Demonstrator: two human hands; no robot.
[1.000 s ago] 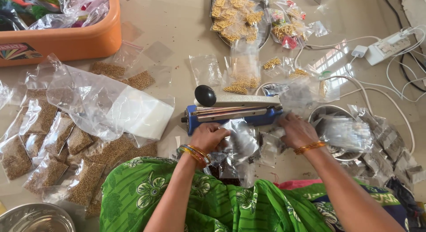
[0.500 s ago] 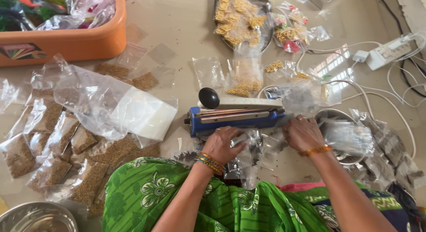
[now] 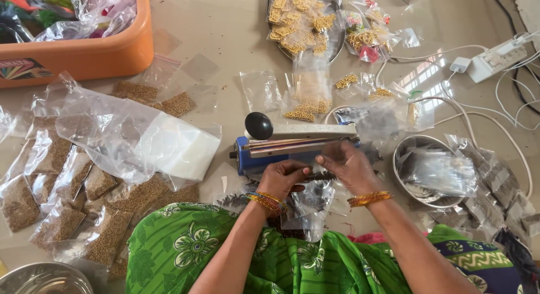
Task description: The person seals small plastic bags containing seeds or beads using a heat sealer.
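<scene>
Seed packets (image 3: 62,198), already filled, lie at your left beside an orange tub (image 3: 84,52). Your left hand (image 3: 284,178) and right hand (image 3: 349,164) both pinch a small clear pouch (image 3: 306,207) just before the blue sealer (image 3: 292,145), its bar down. Empty bags wait in the bowl (image 3: 433,173) right.

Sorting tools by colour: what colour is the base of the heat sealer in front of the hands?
Blue, with a black knob; the heat sealer shows best in the head view.

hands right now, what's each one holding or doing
Left hand: closed, pinching the clear plastic pouch in front of the blue heat sealer.
Right hand: fingers curled on the same pouch's top edge.
</scene>
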